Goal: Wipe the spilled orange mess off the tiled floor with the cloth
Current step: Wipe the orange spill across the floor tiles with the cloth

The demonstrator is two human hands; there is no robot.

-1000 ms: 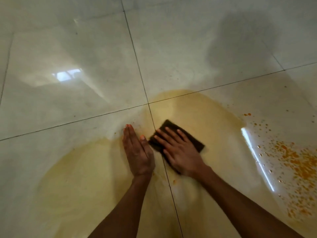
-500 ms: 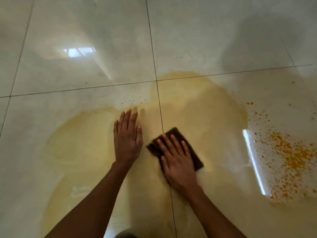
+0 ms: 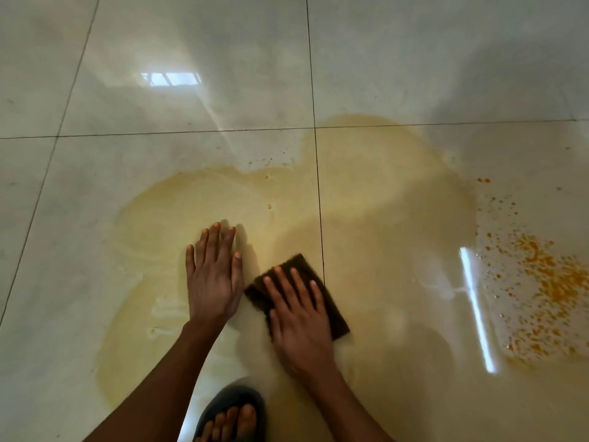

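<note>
The right hand is pressing flat, fingers straight, on the cloth at 3 o'clock of the left hand, which is resting open on the wet floor. The cloth is appearing soft, light, soaked; pressing its centre is spreading the load over the orange mess.

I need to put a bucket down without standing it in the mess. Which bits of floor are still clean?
Clean tile lies beyond the cross grout line, and at far left outside the yellow film. Crowded: the middle, with left hand, right hand pressing the cloth, a sandalled foot, and orange bits at right.
</note>
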